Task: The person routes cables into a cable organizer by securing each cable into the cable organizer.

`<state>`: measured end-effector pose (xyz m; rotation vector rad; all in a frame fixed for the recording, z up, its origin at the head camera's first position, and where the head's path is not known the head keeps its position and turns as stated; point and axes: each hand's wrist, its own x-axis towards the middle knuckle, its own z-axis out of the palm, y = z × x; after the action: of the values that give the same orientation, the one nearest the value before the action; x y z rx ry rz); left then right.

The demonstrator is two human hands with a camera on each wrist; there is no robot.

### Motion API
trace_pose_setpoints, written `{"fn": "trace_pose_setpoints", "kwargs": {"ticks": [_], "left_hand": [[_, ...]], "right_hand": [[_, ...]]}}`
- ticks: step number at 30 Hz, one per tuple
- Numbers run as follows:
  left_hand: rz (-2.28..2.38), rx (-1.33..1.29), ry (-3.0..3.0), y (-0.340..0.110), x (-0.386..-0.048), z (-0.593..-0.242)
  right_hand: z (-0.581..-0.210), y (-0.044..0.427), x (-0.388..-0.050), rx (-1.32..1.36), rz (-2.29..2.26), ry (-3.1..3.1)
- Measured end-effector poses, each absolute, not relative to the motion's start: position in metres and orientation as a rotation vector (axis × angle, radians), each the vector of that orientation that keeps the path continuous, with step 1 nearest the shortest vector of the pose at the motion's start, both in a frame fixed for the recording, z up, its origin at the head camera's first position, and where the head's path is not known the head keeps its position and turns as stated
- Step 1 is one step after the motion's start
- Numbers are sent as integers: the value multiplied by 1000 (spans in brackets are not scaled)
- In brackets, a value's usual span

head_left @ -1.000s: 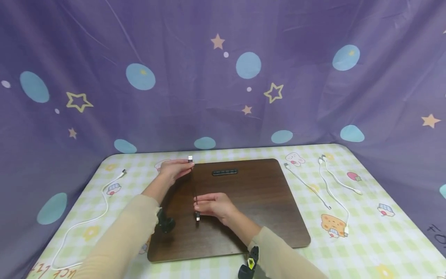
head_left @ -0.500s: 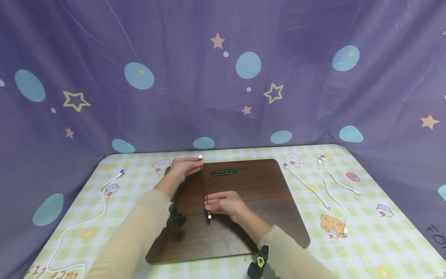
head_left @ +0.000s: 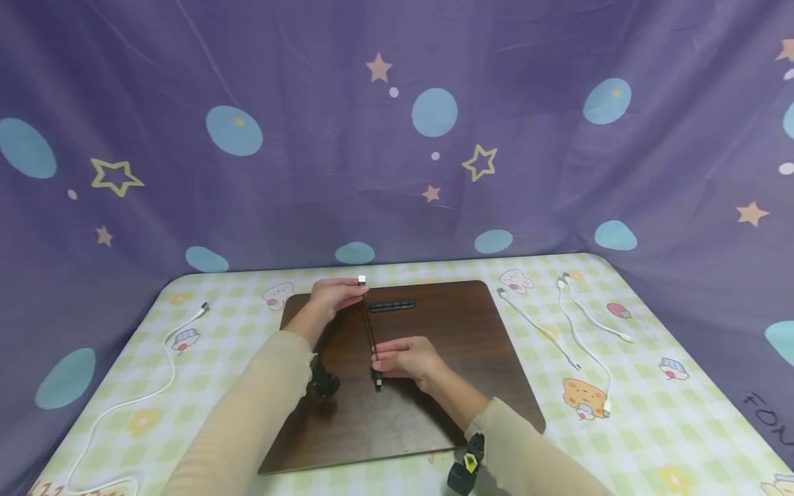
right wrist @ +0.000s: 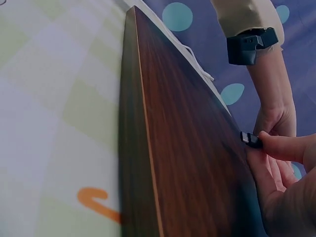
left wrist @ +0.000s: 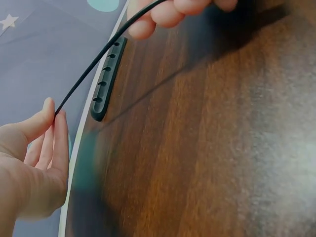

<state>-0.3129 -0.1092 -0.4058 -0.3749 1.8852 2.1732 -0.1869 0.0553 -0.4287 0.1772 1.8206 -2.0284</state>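
Fingers pinched together near its ends, a person's left hand [head_left: 333, 296] and right hand [head_left: 411, 359] hold a thin, silver-tipped black cable [head_left: 370, 329] above a dark-brown wood-grain board [head_left: 459, 413]; a notched black strip [head_left: 392, 305] lies nearby, a long white cable [head_left: 172, 372] left, three shorter white cables [head_left: 573, 325] right on green-checked cloth [head_left: 626, 448]

There are two hands [head_left: 409, 358], one black cable [left wrist: 98, 57], four white cables [head_left: 607, 405], one strip [head_left: 392, 305], one board [head_left: 446, 324].

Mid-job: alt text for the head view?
A person's left grip and right grip hold a black cable over a brown board. A black slotted strip lies near the board's far edge. White cables flank it: one left, three right.
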Motion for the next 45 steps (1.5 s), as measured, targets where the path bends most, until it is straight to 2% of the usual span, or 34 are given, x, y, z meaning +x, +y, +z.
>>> {"fn": "trace_pose_setpoints", "kwargs": {"ticks": [13,29,45], "left_hand": [[2075,-265,1925,-114,-321,-413],[1730,-180,2471,-98,-317,-422],[1600,-90,2605,-92,-320,-423]], "right_hand": [[-431,59,-183,181,-2010,1898],[-424,63,-172,211,-1930,2129],[-427,64,-169,163,-1827,2279]]}}
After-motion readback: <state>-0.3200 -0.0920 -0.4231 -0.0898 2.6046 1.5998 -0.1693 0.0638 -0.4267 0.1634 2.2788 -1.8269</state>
